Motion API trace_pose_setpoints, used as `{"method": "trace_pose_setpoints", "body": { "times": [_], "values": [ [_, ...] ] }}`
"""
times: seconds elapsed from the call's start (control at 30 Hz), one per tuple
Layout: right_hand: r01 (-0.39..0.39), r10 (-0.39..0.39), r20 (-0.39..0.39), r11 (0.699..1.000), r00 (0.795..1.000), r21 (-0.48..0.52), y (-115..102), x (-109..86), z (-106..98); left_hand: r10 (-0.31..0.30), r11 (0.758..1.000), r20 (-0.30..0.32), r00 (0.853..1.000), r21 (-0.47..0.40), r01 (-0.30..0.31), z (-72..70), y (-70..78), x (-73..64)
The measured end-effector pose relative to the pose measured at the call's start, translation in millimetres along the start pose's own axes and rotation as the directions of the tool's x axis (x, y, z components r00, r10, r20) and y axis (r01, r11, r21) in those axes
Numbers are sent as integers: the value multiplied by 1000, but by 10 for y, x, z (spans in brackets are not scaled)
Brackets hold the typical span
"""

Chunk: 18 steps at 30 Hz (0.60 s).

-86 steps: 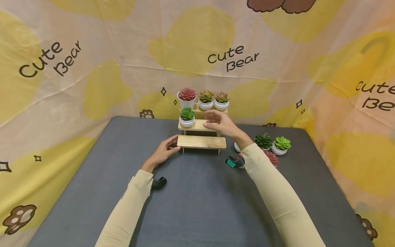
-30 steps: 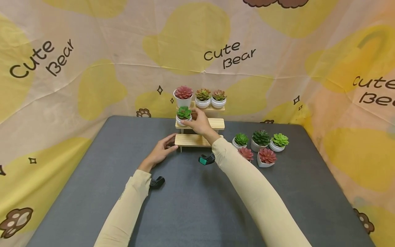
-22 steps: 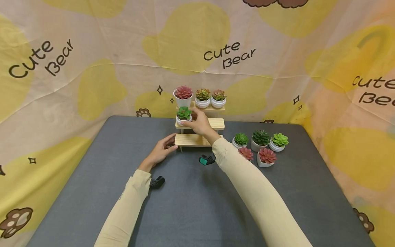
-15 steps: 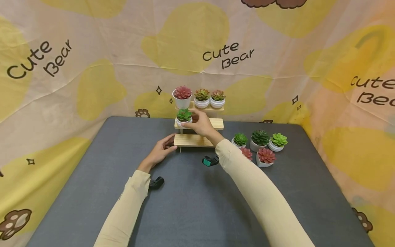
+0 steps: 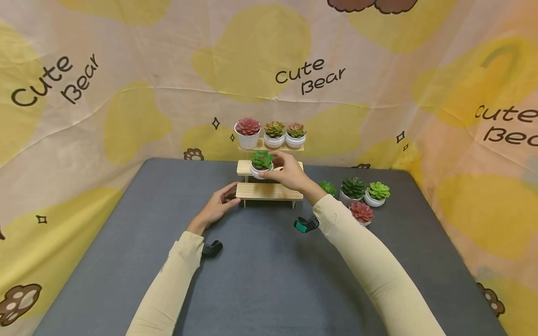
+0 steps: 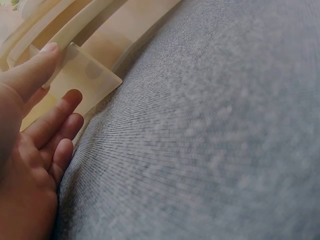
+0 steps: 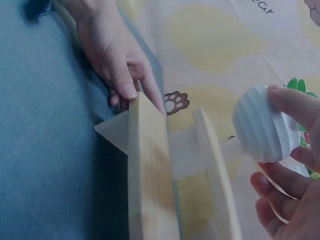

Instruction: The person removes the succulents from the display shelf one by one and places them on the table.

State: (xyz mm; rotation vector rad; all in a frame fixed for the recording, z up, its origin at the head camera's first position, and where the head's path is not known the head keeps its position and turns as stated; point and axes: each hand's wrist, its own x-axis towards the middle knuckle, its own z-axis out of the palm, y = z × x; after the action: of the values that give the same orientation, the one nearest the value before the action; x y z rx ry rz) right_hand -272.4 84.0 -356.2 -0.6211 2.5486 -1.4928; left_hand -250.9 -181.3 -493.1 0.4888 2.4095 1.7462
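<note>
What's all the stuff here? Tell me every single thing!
Backdrop cloth: 1, pink and yellow, at the back
Table: 1, dark grey, in front
Three-step wooden stand: 1, pale, on the table
Tall-potted succulent: 1, pink-red, top step, left
Small-potted succulents: 2, reddish-green, top step, middle and right
Held potted succulent: 1, green, at the middle step
Other potted succulents: 4 showing, three green, one red, table's right
Wrist straps: 2, black, at the wrists
Sleeves: 2, cream, on the arms
Left hand: 1, bare, at the stand's left end
Right hand: 1, bare, holding the middle-step succulent
</note>
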Motion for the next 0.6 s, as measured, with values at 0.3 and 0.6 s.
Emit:
{"method": "trace_pose_setpoints", "body": {
  "times": [0.3, 0.6],
  "values": [
    [45, -45, -5, 999, 999, -11, -39, -129, -137, 10, 1000, -4, 1000, 14, -10, -4, -7, 0],
    [34, -34, -6, 999, 999, -1, -14, -307, -284, -9, 1000, -3, 1000, -2, 9, -3, 1, 5]
  ]
}}
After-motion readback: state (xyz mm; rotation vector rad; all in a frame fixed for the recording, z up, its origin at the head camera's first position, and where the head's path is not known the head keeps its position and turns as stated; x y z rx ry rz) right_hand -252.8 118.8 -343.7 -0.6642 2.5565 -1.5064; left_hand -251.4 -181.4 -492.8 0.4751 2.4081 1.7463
